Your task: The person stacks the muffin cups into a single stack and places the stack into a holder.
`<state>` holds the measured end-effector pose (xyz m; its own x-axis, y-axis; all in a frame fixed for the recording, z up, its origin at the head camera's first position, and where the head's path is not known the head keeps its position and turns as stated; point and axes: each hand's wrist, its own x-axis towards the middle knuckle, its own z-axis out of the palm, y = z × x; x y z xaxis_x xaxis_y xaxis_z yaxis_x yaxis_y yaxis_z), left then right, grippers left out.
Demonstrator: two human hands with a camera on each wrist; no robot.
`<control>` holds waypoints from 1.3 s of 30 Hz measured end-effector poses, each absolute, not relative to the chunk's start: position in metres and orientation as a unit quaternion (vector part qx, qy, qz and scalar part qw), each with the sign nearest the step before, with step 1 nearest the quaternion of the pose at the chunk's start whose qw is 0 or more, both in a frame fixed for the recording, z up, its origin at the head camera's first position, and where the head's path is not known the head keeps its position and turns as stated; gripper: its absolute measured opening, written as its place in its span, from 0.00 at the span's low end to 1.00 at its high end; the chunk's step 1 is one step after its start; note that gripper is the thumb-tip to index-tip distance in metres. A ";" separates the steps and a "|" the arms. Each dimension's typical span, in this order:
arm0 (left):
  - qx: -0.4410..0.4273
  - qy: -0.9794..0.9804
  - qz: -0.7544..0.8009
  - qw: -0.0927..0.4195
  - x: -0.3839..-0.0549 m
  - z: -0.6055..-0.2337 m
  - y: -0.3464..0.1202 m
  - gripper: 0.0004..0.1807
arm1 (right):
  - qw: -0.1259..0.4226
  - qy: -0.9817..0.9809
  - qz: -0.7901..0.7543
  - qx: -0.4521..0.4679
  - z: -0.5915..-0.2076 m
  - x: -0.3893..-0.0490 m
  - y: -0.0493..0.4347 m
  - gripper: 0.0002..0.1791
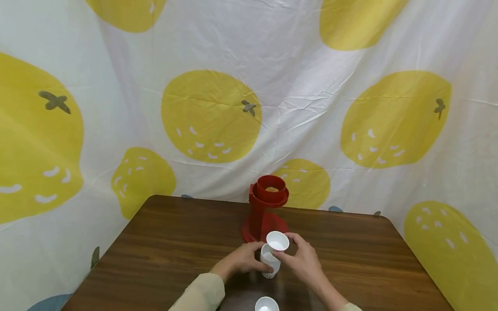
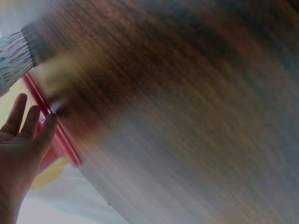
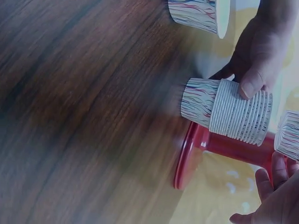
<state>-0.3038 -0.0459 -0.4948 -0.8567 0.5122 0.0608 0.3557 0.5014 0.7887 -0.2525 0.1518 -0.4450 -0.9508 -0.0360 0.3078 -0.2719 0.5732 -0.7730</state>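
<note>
My left hand (image 1: 244, 258) holds a stack of white paper cups (image 1: 270, 264), thumb on its near side and fingers around the far side. Many rims of this nested stack (image 3: 240, 112) show in the right wrist view, above coloured wavy lines on the lowest cup. Between thumb and fingers, my right hand (image 1: 305, 259) grips a single paper cup (image 1: 278, 241) just above the stack, mouth up. Other fingers of the left hand (image 2: 28, 144) spread loosely below the stack in the left wrist view. Another paper cup (image 1: 266, 304) stands near the front, partly cut off.
Behind the hands stands a red cup-holder-like stand (image 1: 256, 216) with a round base and a ring-shaped top. The brown wooden table (image 1: 175, 242) reaches back to a white cloth with yellow lemons (image 1: 212, 116).
</note>
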 end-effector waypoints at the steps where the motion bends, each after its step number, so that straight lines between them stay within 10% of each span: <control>1: 0.251 0.862 0.430 0.091 -0.304 -0.494 -0.046 0.27 | 0.127 -0.876 0.457 0.086 -0.446 -0.254 0.151 0.28; 39: 0.255 0.858 0.436 0.094 -0.304 -0.496 -0.047 0.30 | 0.113 -0.886 0.441 0.090 -0.468 -0.257 0.145 0.32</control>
